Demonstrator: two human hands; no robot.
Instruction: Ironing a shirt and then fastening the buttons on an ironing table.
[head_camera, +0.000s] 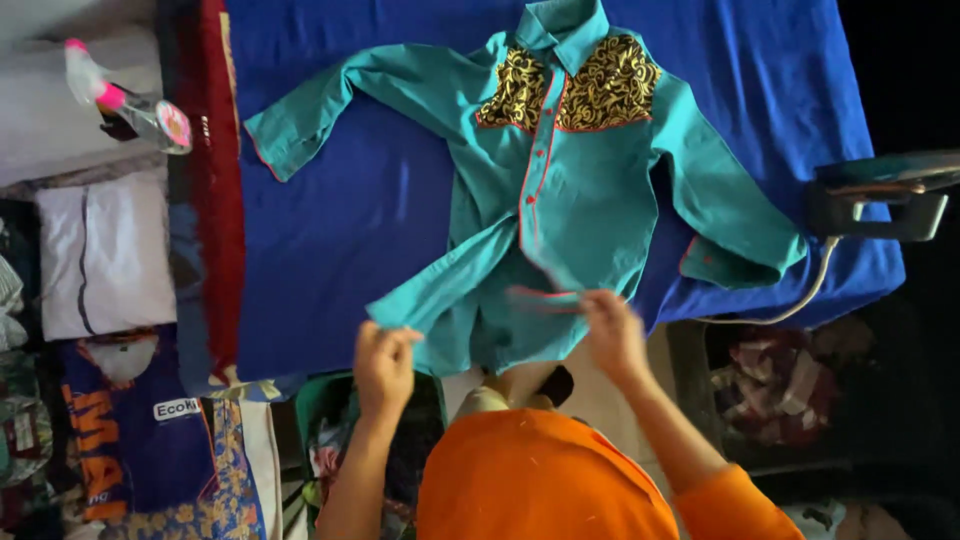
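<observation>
Bare blue cloth (360, 210) left of the teal shirt (570, 200); iron (880, 195) at right edge.

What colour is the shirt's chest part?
The shirt is teal; its chest panels are black with gold swirls, head view.

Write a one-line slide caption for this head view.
Left hand and right hand grip the teal shirt hem on a blue cloth.

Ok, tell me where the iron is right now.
In the head view the iron sits at the right edge of the blue cloth, just past the teal shirt cuff, away from both hands.
</observation>
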